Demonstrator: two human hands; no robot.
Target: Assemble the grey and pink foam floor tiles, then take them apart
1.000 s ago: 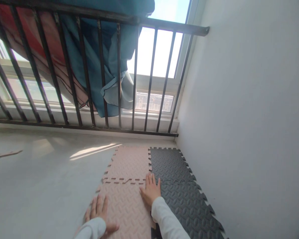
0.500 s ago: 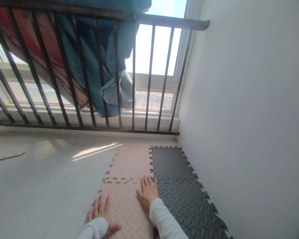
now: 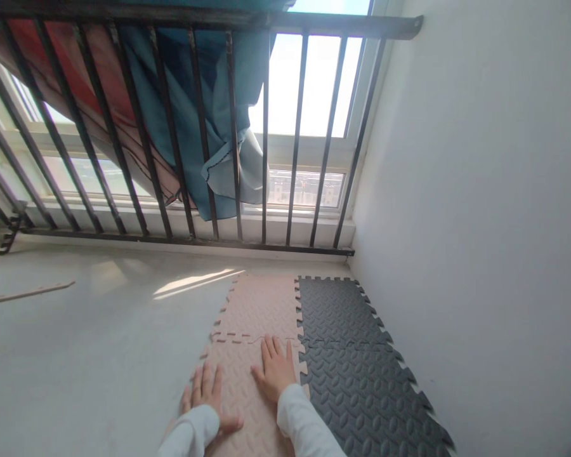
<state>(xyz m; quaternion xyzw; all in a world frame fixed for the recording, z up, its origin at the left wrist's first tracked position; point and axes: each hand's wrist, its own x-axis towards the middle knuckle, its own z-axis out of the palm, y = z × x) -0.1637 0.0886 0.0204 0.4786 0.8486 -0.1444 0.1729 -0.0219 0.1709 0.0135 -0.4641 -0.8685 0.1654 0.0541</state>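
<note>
I judge I'm seating the near pink foam tile (image 3: 247, 393), both hands spread flat on it, left hand (image 3: 208, 397) beside right hand (image 3: 275, 373), whose fingertips should next press the jagged seam (image 3: 247, 338) just ahead.

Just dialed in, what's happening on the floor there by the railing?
A person in white sleeves presses both palms flat on the near pink foam tile, left hand by its outer edge, right hand just short of the toothed seam to the far pink tile. Two dark grey tiles lie interlocked alongside, against the white wall. Ahead, a blue cloth hangs over the black railing. Bare concrete floor lies to the left.
</note>
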